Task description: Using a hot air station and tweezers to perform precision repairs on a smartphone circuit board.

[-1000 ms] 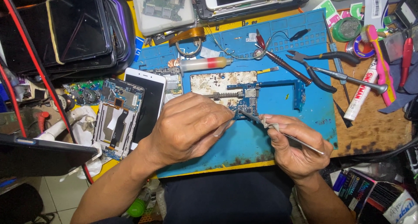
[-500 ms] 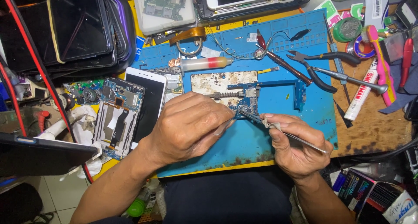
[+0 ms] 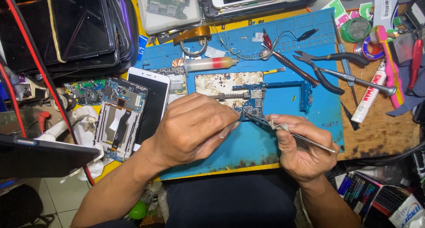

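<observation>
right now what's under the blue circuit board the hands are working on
The blue circuit board lies on a worn, stained plate, which rests on the blue work mat. The left hand covers the board's near-left edge, so what lies under there cannot be seen.

We see a white phone [image 3: 152, 102] lying face up just left of the blue mat [image 3: 283, 139], with a stripped phone frame [image 3: 119, 117] beside it. Black pliers [image 3: 325, 66] and a white marker [image 3: 369, 95] sit off to the right (on bare wood). A syringe of flux [image 3: 210, 64] rests near the mat's top, and dark screens [image 3: 66, 26] pile up top left.
</observation>
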